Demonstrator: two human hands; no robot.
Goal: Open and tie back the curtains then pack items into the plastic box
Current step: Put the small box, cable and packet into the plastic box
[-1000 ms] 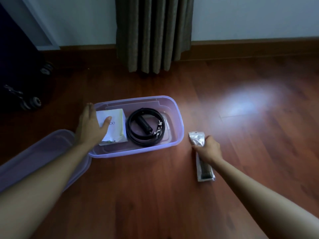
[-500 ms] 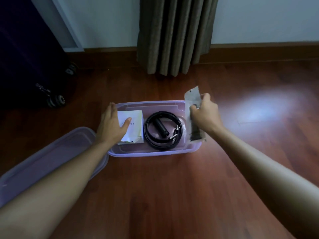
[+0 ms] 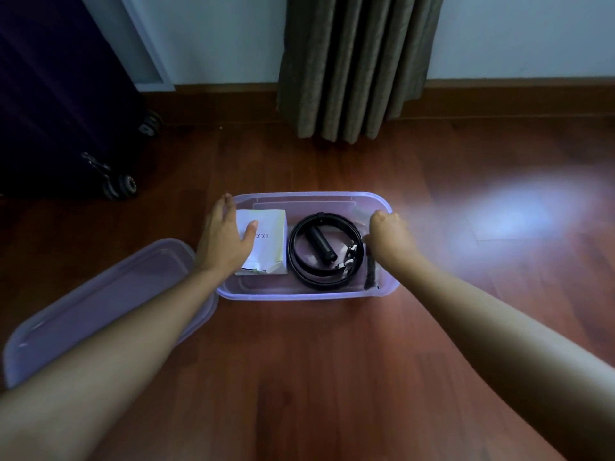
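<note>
Head view — white carton [image 3: 266,241], "OOO"

Left hand [image 3: 223,241] lies flat; right hand [image 3: 388,239] has curled fingers.

Your right hand [image 3: 387,242] no longer presses the clear packet [image 3: 370,271] on the floor to the right of the plastic box [image 3: 299,296]. A second ago it held the packet flat there; half a second ago it carried it upright over the box's right rim. Now the hand is inside the box at its right end, fingers curled round the packet, which stands along the right wall beside the coiled belt [image 3: 324,251].
</note>
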